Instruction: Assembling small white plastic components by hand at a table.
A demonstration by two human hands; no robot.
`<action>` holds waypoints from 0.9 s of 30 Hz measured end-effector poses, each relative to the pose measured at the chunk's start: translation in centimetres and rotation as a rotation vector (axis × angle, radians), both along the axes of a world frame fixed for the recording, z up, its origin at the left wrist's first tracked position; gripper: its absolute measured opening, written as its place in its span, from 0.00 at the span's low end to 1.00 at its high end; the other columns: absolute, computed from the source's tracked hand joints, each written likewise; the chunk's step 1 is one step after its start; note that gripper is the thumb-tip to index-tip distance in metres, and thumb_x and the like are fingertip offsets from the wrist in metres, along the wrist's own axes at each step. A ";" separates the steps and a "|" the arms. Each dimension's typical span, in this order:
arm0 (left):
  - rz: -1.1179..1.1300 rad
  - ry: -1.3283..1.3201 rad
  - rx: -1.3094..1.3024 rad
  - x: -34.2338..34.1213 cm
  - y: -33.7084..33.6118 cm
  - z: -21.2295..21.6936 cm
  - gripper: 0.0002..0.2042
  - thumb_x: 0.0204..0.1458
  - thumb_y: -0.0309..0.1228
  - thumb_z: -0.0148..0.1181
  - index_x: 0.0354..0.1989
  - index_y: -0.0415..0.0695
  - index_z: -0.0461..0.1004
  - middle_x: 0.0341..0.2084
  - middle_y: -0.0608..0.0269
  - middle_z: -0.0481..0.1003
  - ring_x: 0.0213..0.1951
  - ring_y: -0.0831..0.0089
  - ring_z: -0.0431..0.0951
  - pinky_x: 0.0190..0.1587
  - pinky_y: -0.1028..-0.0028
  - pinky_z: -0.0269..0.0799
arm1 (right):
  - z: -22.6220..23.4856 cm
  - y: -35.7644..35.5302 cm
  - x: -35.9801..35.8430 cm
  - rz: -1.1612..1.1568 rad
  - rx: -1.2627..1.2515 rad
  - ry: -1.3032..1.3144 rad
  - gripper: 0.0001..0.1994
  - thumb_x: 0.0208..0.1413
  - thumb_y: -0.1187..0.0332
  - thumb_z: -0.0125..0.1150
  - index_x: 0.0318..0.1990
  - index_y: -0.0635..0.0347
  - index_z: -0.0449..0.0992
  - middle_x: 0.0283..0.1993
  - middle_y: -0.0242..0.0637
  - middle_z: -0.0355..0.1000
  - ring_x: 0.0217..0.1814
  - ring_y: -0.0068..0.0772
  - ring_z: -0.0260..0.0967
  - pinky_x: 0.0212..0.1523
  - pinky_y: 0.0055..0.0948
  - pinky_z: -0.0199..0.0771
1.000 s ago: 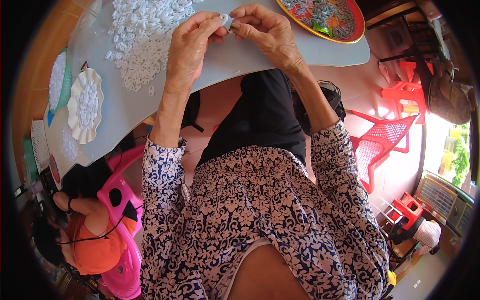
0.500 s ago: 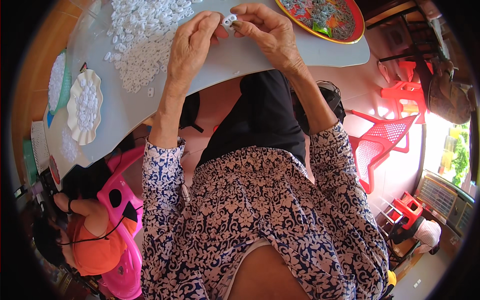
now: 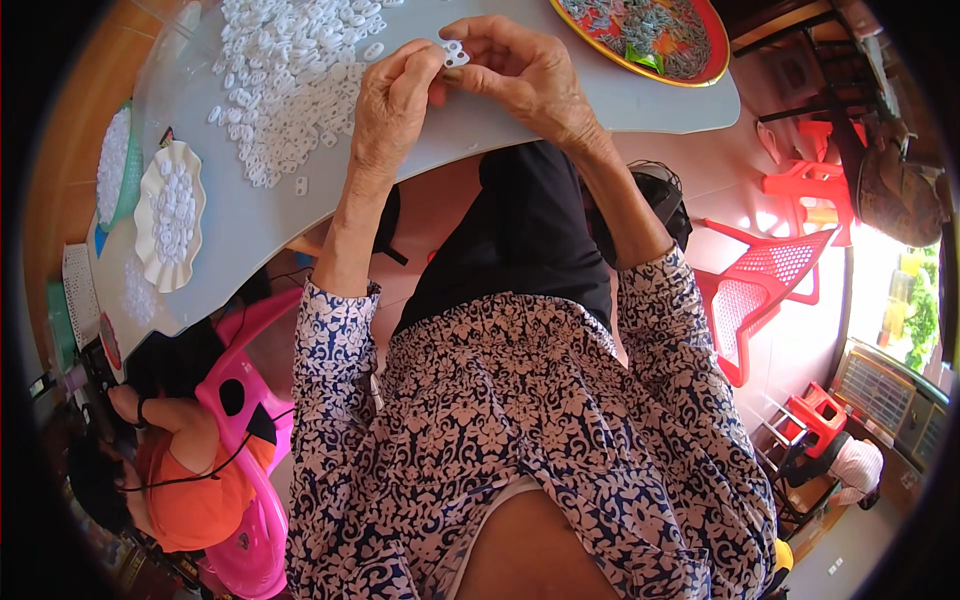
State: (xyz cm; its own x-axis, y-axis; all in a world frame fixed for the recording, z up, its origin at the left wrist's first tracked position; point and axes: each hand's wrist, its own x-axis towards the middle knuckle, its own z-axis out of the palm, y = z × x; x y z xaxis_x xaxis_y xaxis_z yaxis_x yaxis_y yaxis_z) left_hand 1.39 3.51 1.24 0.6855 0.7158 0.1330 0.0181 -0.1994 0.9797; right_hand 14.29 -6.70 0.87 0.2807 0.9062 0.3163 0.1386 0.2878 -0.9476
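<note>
Over the near edge of the grey table [image 3: 420, 160], both my hands pinch a small white plastic piece with several holes [image 3: 456, 53]. My left hand [image 3: 392, 100] is closed, thumb and fingertips against the piece's left side. On its right side, my right hand [image 3: 535, 80] presses with thumb and forefinger, the other fingers curled behind. A heap of oval white plastic pieces [image 3: 285, 40] lies beyond my left hand. Flatter white pieces with holes [image 3: 285, 135] spread in front of that heap, and one lies apart nearer the edge.
A red round tray [image 3: 722, 50] with small grey pieces and a green scrap stands far right. At left are a scalloped white dish [image 3: 150, 245] of white pieces and a green basket [image 3: 131, 170]. A person in orange [image 3: 200, 490] sits lower left; a red chair [image 3: 735, 300] stands right.
My left hand has shifted right, closer to the right hand. The white piece has turned, showing more of its holed face, and sits slightly lower.
</note>
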 end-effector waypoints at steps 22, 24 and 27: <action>-0.161 -0.074 0.113 -0.1 0.8 -0.7 0.14 0.55 0.38 0.45 0.26 0.41 0.68 0.18 0.69 0.66 0.22 0.79 0.64 0.27 0.77 0.62 | 0.0 0.6 -0.6 -0.201 0.093 -0.267 0.11 0.47 0.70 0.67 0.37 0.64 0.74 0.23 0.30 0.74 0.26 0.16 0.72 0.28 0.18 0.71; -0.196 -0.105 0.168 -0.1 1.1 -1.0 0.14 0.56 0.38 0.44 0.26 0.40 0.67 0.19 0.68 0.67 0.22 0.78 0.65 0.27 0.76 0.62 | 0.0 0.6 -0.5 -0.188 0.082 -0.320 0.10 0.47 0.71 0.66 0.35 0.64 0.73 0.23 0.31 0.75 0.26 0.16 0.72 0.28 0.18 0.70; -0.206 -0.077 0.154 -0.1 1.0 -0.8 0.13 0.56 0.36 0.43 0.26 0.39 0.67 0.21 0.66 0.68 0.22 0.77 0.66 0.27 0.76 0.63 | 0.2 0.5 -0.6 -0.183 0.107 -0.317 0.09 0.48 0.71 0.65 0.34 0.63 0.72 0.23 0.32 0.75 0.26 0.17 0.73 0.28 0.18 0.70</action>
State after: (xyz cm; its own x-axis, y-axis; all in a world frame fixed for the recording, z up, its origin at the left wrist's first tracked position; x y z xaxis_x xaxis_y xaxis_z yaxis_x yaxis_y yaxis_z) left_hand 1.32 4.49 0.42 0.7983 0.5292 0.2875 -0.1122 -0.3384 0.9343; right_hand 13.71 -6.23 1.04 0.3079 0.8073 0.5035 0.4784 0.3260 -0.8154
